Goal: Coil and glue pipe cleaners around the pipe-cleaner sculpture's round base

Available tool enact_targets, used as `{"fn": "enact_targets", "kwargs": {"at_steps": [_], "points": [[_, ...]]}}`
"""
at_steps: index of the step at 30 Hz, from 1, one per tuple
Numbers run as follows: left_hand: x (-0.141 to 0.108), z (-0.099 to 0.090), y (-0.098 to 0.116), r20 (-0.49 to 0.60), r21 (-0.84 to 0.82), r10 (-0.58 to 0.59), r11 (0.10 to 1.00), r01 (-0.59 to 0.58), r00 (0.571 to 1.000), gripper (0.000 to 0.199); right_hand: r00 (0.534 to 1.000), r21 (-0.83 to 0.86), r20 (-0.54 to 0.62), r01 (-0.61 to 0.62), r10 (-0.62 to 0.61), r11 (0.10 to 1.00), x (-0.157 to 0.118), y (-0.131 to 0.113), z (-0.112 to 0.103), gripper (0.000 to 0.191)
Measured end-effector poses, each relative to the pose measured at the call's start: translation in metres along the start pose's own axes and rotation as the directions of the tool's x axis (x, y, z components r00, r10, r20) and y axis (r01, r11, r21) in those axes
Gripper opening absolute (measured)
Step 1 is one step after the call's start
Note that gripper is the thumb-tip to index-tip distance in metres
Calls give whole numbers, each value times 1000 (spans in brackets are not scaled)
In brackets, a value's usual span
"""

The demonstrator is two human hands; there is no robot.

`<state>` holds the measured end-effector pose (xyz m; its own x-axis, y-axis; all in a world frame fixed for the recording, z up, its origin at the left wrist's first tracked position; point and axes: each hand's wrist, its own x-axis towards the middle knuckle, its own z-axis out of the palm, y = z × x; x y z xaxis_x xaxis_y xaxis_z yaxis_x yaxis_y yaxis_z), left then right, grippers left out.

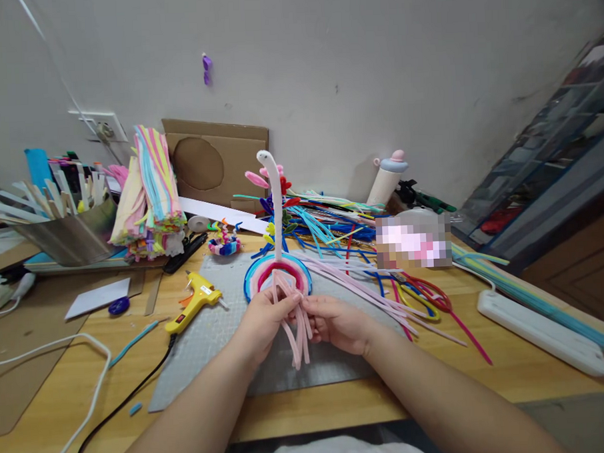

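Pale pink pipe cleaners [297, 340], bent into loops at the top, hang as a bundle between my hands. My left hand [266, 321] is closed round the bundle from the left. At its right side, the fingers of my right hand [336, 324] pinch one of the strands. Just behind my hands lies a round coil of pipe cleaners [253, 275] in blue, pink and red rings, partly covered by the bundle. A tall white fuzzy stem [277, 214] with a bent top rises behind the coil. Under everything is a grey cutting mat [333, 372].
A yellow glue gun [195, 303] lies left of the mat, its black cord trailing forward. Loose pink pipe cleaners [355, 287] and red-handled scissors [430, 294] lie right. A white power strip [541, 333], metal tub [69, 233], cardboard [246, 155] and bottle [386, 183] stand around.
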<state>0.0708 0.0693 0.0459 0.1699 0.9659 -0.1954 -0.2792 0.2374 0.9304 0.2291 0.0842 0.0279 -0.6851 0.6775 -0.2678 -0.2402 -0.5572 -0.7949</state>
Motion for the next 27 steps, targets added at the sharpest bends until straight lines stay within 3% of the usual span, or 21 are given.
{"fn": "enact_targets", "kwargs": {"at_steps": [12, 21, 27], "points": [[-1, 2, 3, 10, 73, 1, 997, -1, 1000, 31, 1000, 19, -4, -4, 4, 1000, 0, 0, -3, 19], [-3, 5, 8, -1, -46, -3, 999, 2, 1000, 34, 1000, 20, 16, 13, -13, 1000, -4, -5, 4, 24], [-5, 6, 11, 36, -116, -41, 992, 45, 999, 31, 995, 41, 3, 99, -99, 994, -6, -6, 8, 26]]}}
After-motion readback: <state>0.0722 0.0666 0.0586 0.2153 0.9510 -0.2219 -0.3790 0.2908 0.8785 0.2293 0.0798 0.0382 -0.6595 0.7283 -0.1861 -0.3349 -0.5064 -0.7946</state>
